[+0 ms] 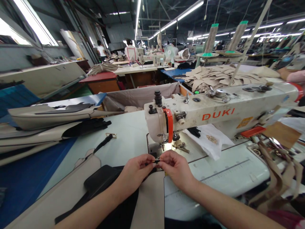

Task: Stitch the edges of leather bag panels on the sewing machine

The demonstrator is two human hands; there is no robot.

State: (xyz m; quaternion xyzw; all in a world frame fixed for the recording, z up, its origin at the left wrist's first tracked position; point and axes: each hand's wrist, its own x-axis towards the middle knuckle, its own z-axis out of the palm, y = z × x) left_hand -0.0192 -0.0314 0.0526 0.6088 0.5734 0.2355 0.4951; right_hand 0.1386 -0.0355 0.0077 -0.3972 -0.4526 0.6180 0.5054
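Note:
In front of the sewing machine's (190, 111) lit needle area, my left hand (137, 168) and my right hand (176, 168) meet fingertip to fingertip. Both are closed in a pinch on a small black strap (156, 161), mostly covered by the fingers. Directly below them lies a beige panel (151, 200) with a dark edge, beside black material (126, 203) under my left forearm. Another beige piece (69, 187) stretches to the left, and a black tab with a gold metal buckle (111, 135) sits at its far end.
Behind the machine head, a white plastic sheet (214, 143) carries small gold fittings (211, 139) and black strips (194, 131). Stacked beige and black pieces (54, 117) lie at left. Beige straps (274, 171) hang at right. A cloth-lined bin (143, 95) stands beyond the table.

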